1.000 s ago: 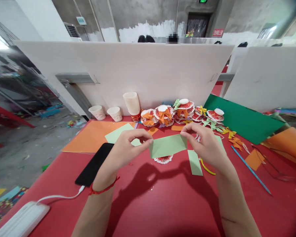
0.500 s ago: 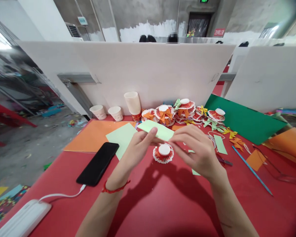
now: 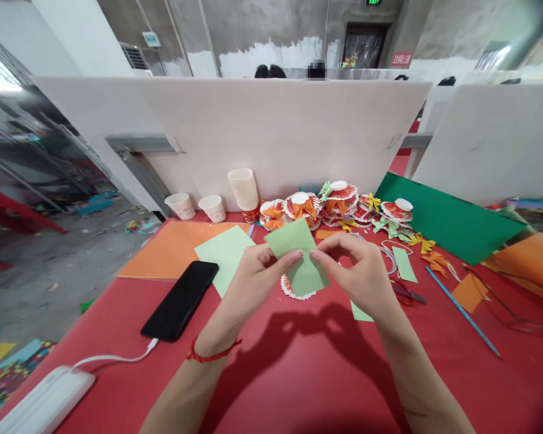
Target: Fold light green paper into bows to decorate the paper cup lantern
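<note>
A small light green paper piece [image 3: 308, 274] is held up above the table between both hands. My left hand [image 3: 266, 265] pinches it with the thumb on its near face. My right hand [image 3: 355, 259] grips its right edge between thumb and fingertips. Below and partly behind the paper, a red and white paper-cup ornament [image 3: 292, 289] with a frilled rim sits on the red table, mostly hidden. Another light green scrap [image 3: 361, 311] lies under my right hand, and scissors [image 3: 409, 294] lie just right of it, partly covered.
A black phone [image 3: 181, 301] is cabled to a white power bank [image 3: 49, 401] at left. Orange paper [image 3: 158, 253] and a green sheet [image 3: 226, 253] lie behind. Paper cups [image 3: 243, 187] and several finished-looking ornaments [image 3: 301, 208] line the white partition [image 3: 262, 132]. A blue pencil [image 3: 464, 312] lies right.
The green paper has turned from nearly flat to facing me, now covering most of the ornament. Both hands have shifted their grip, with thumbs close together on it.
</note>
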The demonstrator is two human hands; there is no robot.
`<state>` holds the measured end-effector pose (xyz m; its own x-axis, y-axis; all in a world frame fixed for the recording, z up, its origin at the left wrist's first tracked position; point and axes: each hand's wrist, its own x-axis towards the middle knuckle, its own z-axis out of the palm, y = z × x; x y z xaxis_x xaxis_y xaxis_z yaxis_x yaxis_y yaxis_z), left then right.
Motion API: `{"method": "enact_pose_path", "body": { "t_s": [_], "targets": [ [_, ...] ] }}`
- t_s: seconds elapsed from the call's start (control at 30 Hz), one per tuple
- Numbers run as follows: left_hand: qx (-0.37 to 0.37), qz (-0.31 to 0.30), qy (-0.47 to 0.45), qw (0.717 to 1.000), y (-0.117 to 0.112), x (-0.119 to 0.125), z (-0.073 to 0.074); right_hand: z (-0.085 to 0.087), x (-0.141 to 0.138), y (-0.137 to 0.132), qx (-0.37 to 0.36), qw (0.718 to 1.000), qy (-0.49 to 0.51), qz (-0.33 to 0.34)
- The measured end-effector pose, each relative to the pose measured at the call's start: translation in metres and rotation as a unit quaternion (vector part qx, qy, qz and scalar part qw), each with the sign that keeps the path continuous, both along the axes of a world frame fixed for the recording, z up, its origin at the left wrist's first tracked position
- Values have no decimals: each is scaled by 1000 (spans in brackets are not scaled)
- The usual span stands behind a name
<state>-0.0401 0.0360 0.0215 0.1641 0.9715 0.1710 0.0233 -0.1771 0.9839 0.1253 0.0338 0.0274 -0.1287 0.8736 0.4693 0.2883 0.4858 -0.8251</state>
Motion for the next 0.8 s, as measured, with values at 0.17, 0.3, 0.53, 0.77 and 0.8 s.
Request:
{"method": "enact_pose_path", "body": {
  "t_s": [0.17,0.3,0.53,0.77,0.8],
  "targets": [
    [79,146,10,986,2,10,-1,0,-3,1,-61,997,-11,47],
    [159,205,80,962,4,11,-2,0,-1,3,-84,993,-32,76],
    [224,252,158,928,4,8,-6,-3,-1,6,-95,991,-2,91],
    [173,211,98,957,7,9,-9,-3,5,7,-69,997,-25,9],
    [153,180,83,968,9,10,-9,-2,7,7,-48,998,-45,-25]
  ]
}}
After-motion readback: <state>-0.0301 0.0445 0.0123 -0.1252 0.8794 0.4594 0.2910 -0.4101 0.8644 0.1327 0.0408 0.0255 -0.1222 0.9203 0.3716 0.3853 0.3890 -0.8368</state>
